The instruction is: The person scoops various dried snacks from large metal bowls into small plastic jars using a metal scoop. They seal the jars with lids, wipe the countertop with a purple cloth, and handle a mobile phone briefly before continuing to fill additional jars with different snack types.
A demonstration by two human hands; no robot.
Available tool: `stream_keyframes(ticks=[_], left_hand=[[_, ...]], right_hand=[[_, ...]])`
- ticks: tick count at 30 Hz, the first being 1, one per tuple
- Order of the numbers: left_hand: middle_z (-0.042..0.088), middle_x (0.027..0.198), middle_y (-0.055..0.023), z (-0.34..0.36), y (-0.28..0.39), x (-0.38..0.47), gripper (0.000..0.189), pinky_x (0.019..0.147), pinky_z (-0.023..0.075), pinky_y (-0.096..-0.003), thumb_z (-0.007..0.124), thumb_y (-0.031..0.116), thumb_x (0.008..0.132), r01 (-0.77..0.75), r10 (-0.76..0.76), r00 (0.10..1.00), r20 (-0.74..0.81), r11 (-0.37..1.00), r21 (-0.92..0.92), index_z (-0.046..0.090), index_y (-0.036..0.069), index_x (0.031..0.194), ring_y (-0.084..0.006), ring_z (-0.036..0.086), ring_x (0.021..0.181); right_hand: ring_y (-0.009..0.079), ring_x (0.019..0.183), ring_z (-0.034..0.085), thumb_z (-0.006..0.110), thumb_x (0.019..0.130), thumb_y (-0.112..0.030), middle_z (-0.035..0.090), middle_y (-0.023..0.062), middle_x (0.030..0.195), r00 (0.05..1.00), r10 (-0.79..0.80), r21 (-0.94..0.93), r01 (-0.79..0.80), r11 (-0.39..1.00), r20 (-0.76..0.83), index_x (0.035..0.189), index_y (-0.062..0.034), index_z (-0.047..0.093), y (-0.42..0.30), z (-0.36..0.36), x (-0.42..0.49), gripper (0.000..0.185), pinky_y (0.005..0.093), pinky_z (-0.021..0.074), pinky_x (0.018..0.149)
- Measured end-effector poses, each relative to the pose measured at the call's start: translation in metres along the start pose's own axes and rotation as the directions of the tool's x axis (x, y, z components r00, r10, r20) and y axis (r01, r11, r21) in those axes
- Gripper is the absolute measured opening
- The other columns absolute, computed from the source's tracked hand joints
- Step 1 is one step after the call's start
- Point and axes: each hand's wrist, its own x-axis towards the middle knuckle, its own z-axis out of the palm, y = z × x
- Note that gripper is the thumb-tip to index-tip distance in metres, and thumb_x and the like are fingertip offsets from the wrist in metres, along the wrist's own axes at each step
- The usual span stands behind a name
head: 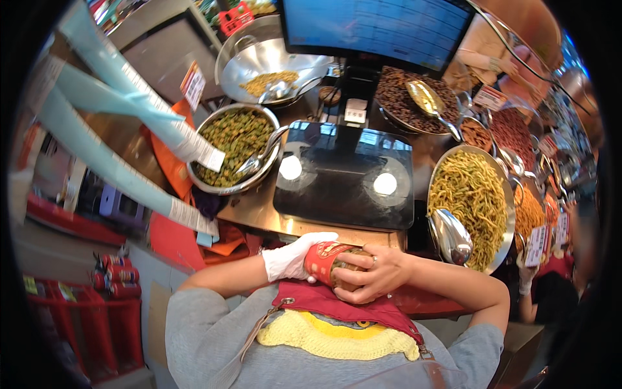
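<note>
Between my two hands, close to my chest, is a jar (324, 262) lying tilted, with a red wrap around one end and greenish contents showing at the other. My left hand (291, 260), in a white glove, holds the red-wrapped end. The bare right hand (371, 274), with a ring on one finger, has its fingers curled round the other end. Just beyond them lies a black glass-topped scale (342, 180) on the counter, with a monitor (379, 29) standing behind it.
Left of the scale are a bowl of chopped green pickles (228, 141) and a large metal pan (301, 61). On its right stand a bowl of yellowish strips (466, 199) and a bowl of dark pieces (403, 97). Pale blue label strips (112, 97) hang at left. Other people stand at right.
</note>
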Motion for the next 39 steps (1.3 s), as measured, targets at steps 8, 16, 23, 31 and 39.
stream_keyframes(ticks=[8, 16, 23, 31, 39], left_hand=[[0.069, 0.078, -0.0024, 0.021, -0.027, 0.008, 0.044, 0.032, 0.0427, -0.0234, 0.047, 0.056, 0.093, -0.166, 0.166, 0.98, -0.113, 0.986, 0.008, 0.06, 0.015, 0.106, -0.0145, 0.064, 0.057], [0.059, 0.115, -0.0065, 0.026, -0.05, 0.009, 0.031, 0.091, 0.0519, -0.0334, 0.05, 0.029, 0.1, -0.869, 0.833, 0.438, -0.338, 0.489, 0.079, 0.052, 0.008, 0.122, -0.0172, 0.062, 0.103], [0.066, 0.11, -0.0097, 0.022, -0.022, -0.001, 0.033, 0.087, 0.0553, -0.0365, 0.055, 0.031, 0.097, -0.593, 0.554, 0.805, -0.212, 0.764, -0.255, 0.059, 0.005, 0.116, -0.0213, 0.065, 0.101], [0.058, 0.115, -0.0084, -0.008, 0.036, -0.005, 0.028, 0.093, 0.0478, -0.0316, 0.058, 0.02, 0.095, -0.838, 0.962, 0.271, 0.036, 0.217, 0.501, 0.055, 0.003, 0.116, -0.0161, 0.058, 0.103], [0.058, 0.121, -0.0161, 0.023, 0.049, 0.007, 0.047, 0.096, 0.0497, -0.0418, 0.052, 0.035, 0.096, -0.584, 0.523, 0.807, 0.276, 0.632, 0.51, 0.053, 0.0, 0.126, -0.0276, 0.059, 0.11]], right_hand=[[0.0283, 0.112, 0.055, 0.076, 0.072, -0.028, 0.053, 0.0024, 0.124, 0.978, 0.165, 0.185, -0.14, 0.973, -0.126, 0.107, -0.0291, 0.06, -0.008, 0.008, -0.037, 0.038, 0.0362, 0.05, 0.075], [0.0357, 0.119, 0.047, 0.075, 0.075, -0.023, 0.042, 0.0242, 0.132, 0.547, 0.826, 0.658, -0.573, 0.489, -0.137, 0.124, -0.0069, 0.054, -0.025, 0.045, -0.021, 0.055, 0.0435, 0.0392, 0.1], [0.0324, 0.102, 0.056, 0.081, 0.063, -0.036, 0.052, 0.0169, 0.117, 0.861, 0.427, 0.155, -0.398, 0.904, -0.275, 0.107, -0.0204, 0.065, -0.002, 0.014, -0.012, 0.049, 0.0386, 0.0512, 0.077], [0.0287, 0.104, 0.051, 0.062, 0.085, -0.023, 0.046, 0.015, 0.11, -0.149, 0.86, 0.652, -0.717, 0.246, -0.488, 0.116, -0.008, 0.053, -0.015, 0.075, 0.051, 0.035, 0.0365, 0.0425, 0.092], [0.0376, 0.106, 0.051, 0.069, 0.079, -0.038, 0.042, 0.0185, 0.119, -0.425, 0.527, 0.497, -0.868, -0.004, -0.736, 0.13, -0.0127, 0.045, -0.093, 0.114, 0.095, 0.062, 0.0434, 0.047, 0.088]])
